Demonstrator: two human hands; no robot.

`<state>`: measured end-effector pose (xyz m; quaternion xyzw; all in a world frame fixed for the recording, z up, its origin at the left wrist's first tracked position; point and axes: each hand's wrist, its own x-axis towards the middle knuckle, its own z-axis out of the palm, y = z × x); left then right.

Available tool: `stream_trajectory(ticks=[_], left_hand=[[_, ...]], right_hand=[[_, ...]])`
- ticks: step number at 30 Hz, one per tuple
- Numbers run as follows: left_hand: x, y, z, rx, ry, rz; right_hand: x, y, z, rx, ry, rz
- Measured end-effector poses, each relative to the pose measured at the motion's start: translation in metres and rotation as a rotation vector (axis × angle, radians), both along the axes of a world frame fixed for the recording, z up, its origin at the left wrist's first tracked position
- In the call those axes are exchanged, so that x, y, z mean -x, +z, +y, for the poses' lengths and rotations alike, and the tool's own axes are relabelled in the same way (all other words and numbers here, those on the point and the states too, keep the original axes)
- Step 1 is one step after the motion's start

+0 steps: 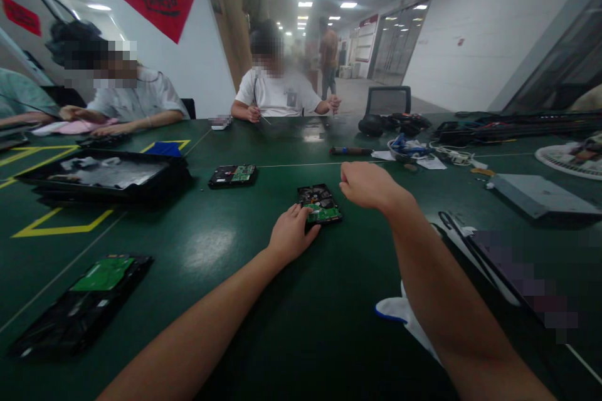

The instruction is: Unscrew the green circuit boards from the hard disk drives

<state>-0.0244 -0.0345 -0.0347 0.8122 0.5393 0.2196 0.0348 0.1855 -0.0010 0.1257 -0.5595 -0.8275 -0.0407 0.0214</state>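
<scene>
Black rectangular hard drive [324, 210] with a green circuit board lies under the bare left hand [290, 233]

The drive rests on the dark green tabletop [160, 232], near the middle, directly in front of the person. The left hand reaches over its left near corner: the fingers lie on top, and the thumb is spread away from them along the near edge. Whether it pinches the drive or only presses on it, I cannot tell. The bare right hand [369, 185] hangs just beyond the drive's right side, apart from it, its fingers curled into a fist; whether anything is enclosed there cannot be told.

A second black drive with a green board [232, 175] lies farther off to the left, and a third, larger-looking one [101, 279] lies at the near left. Beyond the right hand is a dark cylindrical tool handle with a blue band [350, 151]. A white cloth piece with a blue edge [392, 308] lies partly hidden by the right forearm. Across the table, a person in a white shirt [277, 94] sits with both hands raised near the tabletop
</scene>
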Motion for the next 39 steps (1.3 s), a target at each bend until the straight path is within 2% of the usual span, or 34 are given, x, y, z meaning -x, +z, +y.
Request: stream_trajectory(ticks=[4,9,14,18,23,28,33,37,39], left_hand=[[-0.0009,-0.0015,0.0,-0.012,0.005,-0.003],[-0.0012,-0.0023,0.0006,-0.01,0.007,0.001],[-0.0009,-0.0007,-0.0001,-0.019,-0.003,0.005],[-0.0016,-0.001,-0.0006,-0.015,0.018,0.008],[-0.0012,-0.0037,0.0008,-0.018,0.032,0.0],[-0.0007,-0.0032,0.0019,-0.013,0.026,0.002],[-0.0012,-0.0003,0.0009,-0.012,0.023,0.019],[-0.0015,0.0005,0.0003,-0.021,0.033,0.023],[-0.002,0.0011,0.0001,-0.024,0.028,0.019]], right_hand=[[-0.002,-0.0001,0.0012,0.041,0.162,0.036],[-0.0029,-0.0014,0.0027,-0.021,0.009,-0.009],[-0.0033,-0.0001,0.0012,0.036,0.146,0.021],[-0.0019,-0.0006,0.0012,-0.012,0.004,-0.018],[-0.0021,-0.0011,0.0014,0.026,0.133,0.018],[-0.0006,-0.0038,0.0024,-0.027,-0.013,-0.024],[0.0005,-0.0034,0.0015,0.01,0.117,0.011],[0.0005,-0.0014,0.0,-0.001,0.008,-0.008],[-0.0005,-0.0008,-0.0004,0.001,0.011,-0.003]])
